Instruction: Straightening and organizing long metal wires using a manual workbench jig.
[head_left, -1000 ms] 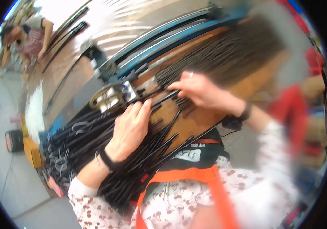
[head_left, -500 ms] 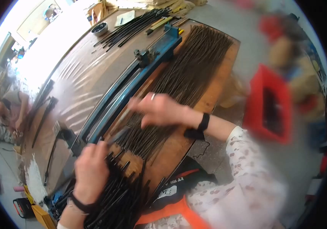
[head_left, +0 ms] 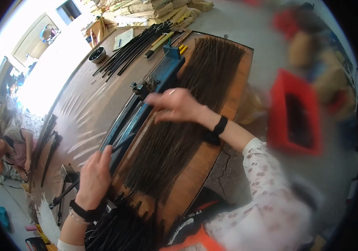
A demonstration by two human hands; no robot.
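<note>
Fingers of right hand [head_left: 174, 105] flat, spread on dark coiled springs [head_left: 174, 138]; left hand [head_left: 94, 178] fingers curled over blue metal rail [head_left: 145, 108].

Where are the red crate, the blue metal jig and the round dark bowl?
red crate [head_left: 276, 121], head view, on its left wall.
blue metal jig [head_left: 168, 71], head view, on its upper beam.
round dark bowl [head_left: 97, 54], head view, on its rim.

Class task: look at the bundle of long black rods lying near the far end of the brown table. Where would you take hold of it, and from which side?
Grip the bundle of black rods around its middle, coming from above with the hand across its length. It lies flat, long and thin, so an end grip would probably let it sag and splay.
</note>
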